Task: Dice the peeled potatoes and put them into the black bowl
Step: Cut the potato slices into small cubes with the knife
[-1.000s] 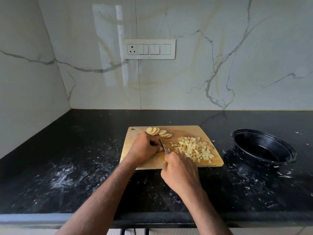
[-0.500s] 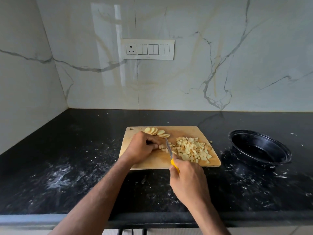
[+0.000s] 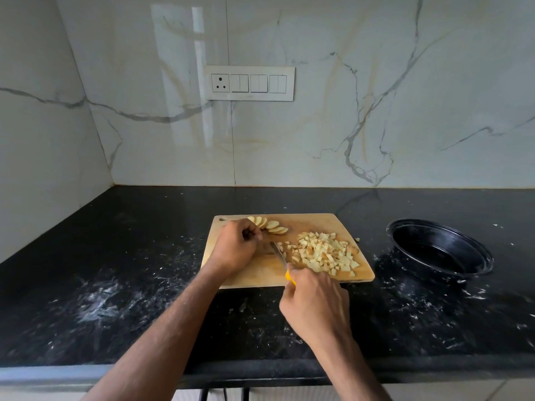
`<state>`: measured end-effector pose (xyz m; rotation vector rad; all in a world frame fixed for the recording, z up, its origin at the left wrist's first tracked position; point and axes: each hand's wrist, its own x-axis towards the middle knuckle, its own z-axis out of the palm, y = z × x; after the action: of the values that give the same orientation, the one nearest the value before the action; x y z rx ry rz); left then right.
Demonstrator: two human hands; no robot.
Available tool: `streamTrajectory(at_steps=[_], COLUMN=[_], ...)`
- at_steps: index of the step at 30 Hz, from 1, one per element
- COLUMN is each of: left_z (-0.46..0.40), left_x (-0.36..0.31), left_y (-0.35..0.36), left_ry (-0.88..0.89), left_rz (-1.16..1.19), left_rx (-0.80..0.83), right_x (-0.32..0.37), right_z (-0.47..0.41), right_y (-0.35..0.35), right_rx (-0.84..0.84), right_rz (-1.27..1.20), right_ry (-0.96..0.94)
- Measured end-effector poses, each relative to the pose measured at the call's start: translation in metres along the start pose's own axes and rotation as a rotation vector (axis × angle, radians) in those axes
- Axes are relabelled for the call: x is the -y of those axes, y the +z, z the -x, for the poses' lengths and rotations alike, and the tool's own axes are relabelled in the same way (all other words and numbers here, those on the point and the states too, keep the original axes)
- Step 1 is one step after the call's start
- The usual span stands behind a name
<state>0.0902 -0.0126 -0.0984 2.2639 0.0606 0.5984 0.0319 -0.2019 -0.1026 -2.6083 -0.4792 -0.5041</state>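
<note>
Fingers (image 3: pixel 298 280) of the right hand (image 3: pixel 315 308) were wrapped tight round the yellow handle of the knife (image 3: pixel 279 254), the blade angled up and left across the cutting board (image 3: pixel 246 280), its tip just beside the left hand (image 3: pixel 234 250). That left hand sat knuckles-up on the board with its fingers curled under; whether they pinned a piece of potato I could not tell, the hand covered whatever lay beneath. It looked like a guard grip, tips tucked back from the edge.

Diced potato (image 3: pixel 324 253) was heaped on the right half of the board, on the side nearer the black bowl (image 3: pixel 440 253), probably so it could be swept across in one go. Potato slices (image 3: pixel 272 225) lay fanned along the far edge, just behind the left hand, waiting their turn. The bowl stood on the bench (image 3: pixel 115 256) well apart from the board and held nothing that I could make out, so the dicing was partly done and the transfer not started.
</note>
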Motion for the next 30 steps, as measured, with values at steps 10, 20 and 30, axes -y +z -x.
streamTrajectory(at_steps=[10,20,30], left_z=[0.001,0.002,0.003], left_x=[-0.002,-0.004,-0.006], left_y=[0.002,0.003,0.004], left_ry=[-0.001,0.012,0.047], left_rz=[-0.038,-0.046,-0.113], left_rx=[0.089,0.153,0.166], right_x=[-0.007,-0.039,-0.038], right_z=[0.000,-0.004,0.002], right_y=[-0.004,-0.013,-0.010], right_rx=[-0.020,-0.034,-0.039], right_rz=[0.005,0.078,0.107], right_ry=[0.123,0.017,-0.091])
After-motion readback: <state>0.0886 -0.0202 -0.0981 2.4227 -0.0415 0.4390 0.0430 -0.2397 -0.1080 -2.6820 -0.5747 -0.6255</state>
